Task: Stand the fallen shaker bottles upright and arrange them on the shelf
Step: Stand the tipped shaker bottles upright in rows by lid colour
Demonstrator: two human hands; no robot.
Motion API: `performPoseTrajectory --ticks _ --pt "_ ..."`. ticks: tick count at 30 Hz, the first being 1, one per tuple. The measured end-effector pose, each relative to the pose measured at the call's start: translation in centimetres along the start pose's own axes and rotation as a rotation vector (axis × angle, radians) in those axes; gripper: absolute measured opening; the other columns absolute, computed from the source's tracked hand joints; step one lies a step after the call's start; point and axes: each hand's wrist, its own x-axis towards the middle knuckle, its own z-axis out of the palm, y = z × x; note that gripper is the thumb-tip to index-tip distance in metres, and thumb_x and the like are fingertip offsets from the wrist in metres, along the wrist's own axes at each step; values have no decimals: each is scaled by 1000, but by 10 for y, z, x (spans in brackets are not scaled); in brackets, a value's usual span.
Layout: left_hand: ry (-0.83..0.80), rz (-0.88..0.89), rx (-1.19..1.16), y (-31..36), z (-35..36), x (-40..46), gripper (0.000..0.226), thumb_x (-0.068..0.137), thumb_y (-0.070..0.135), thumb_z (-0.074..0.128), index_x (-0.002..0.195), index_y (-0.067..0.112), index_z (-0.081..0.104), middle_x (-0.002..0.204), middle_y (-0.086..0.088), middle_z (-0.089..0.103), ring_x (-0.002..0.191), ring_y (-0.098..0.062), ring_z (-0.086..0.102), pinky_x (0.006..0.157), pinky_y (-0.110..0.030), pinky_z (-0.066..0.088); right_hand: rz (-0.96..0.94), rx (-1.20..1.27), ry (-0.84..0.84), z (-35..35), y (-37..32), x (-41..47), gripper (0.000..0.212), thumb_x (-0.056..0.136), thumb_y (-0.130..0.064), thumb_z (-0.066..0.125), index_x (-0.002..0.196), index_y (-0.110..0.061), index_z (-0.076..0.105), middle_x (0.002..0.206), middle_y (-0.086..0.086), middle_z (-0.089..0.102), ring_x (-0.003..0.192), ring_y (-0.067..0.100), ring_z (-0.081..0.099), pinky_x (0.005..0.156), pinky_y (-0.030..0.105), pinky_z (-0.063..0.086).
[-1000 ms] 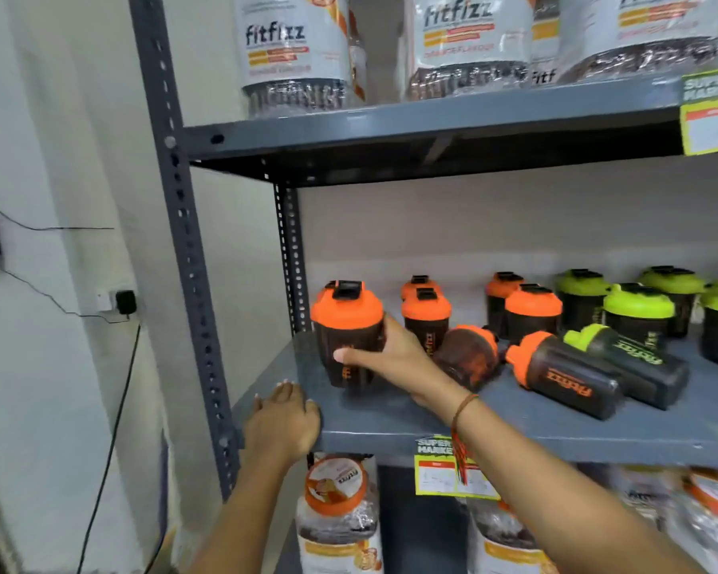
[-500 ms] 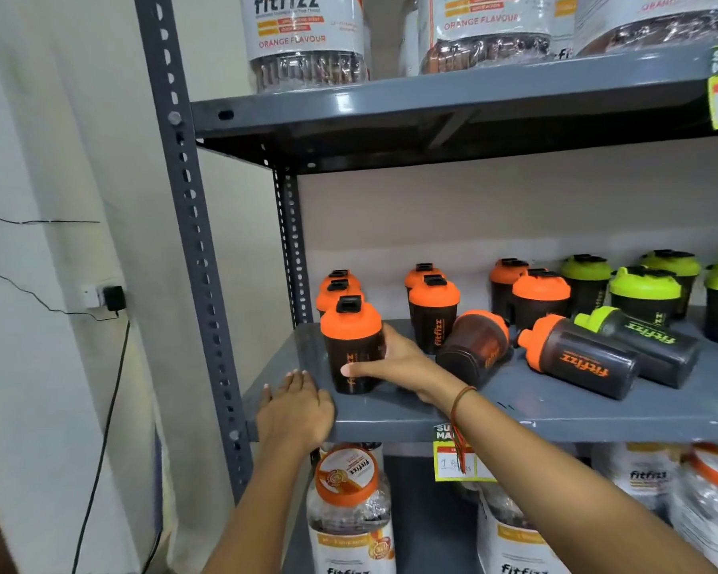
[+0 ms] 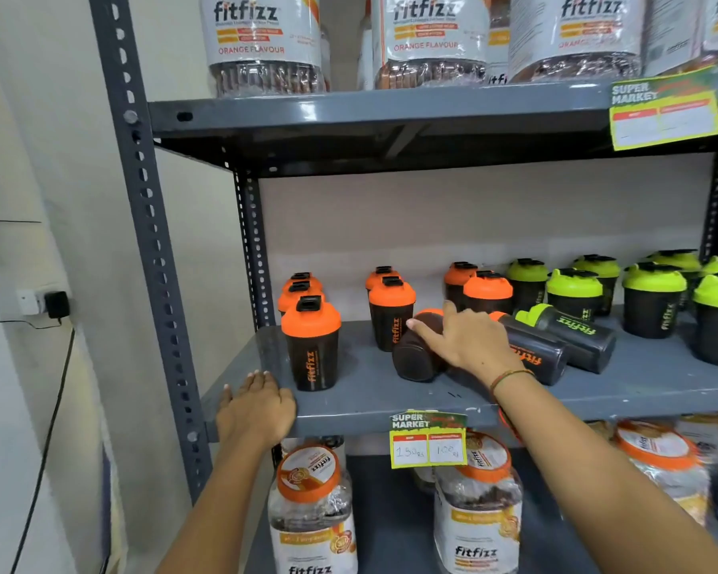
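Orange-lidded fallen shaker (image 3: 417,350) under spread right hand (image 3: 467,339) (palm down).

Fitfizz jars (image 3: 266,43) fill the top and bottom tiers, price tags (image 3: 428,444) hang in front, and a charger (image 3: 57,304) is plugged into the wall.

On the middle shelf (image 3: 369,401), one upright shaker bottle (image 3: 311,345) stands near the front left corner, with two more in a row behind it. To its right stands another upright pair, then three fallen bottles lying side by side: the nearest fallen bottle (image 3: 417,352) under the right hand (image 3: 467,339), the other two to its right. More upright bottles stand behind and to the right of these. The left hand (image 3: 256,408) rests on the shelf's front left edge. Big jars (image 3: 266,39) sit on the shelf above, others below.
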Motion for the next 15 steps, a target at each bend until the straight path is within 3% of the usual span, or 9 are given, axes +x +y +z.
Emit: performPoseTrajectory --ticks 4,8,11,15 --pt "-1 3 5 1 -2 -2 60 101 37 18 155 11 21 164 -8 21 152 -20 17 124 -47 5 111 50 -156 6 -5 14 102 82 -88 24 142 -9 43 131 19 63 121 39 58 76 42 41" --pt "4 12 7 0 -1 -2 61 100 37 17 155 11 23 164 -8 21 152 -21 18 124 -47 6 181 150 -266 8 -12 22 121 74 -93 34 158 -7 17 142 20 56 127 41 56 89 43 50" --pt "9 19 8 0 -1 -2 61 100 37 17 154 11 24 163 -9 22 151 -22 20 124 -48 8 258 279 -266 11 -14 24 126 67 -89 47 160 -12 8 133 17 62 106 37 69 82 46 60" --pt "17 21 18 0 -1 -3 61 100 37 17 154 11 25 163 -9 23 151 -22 21 124 -47 9 361 451 -270 18 -10 21 129 61 -86 51 160 -19 3 124 17 64 81 32 74 79 48 62"
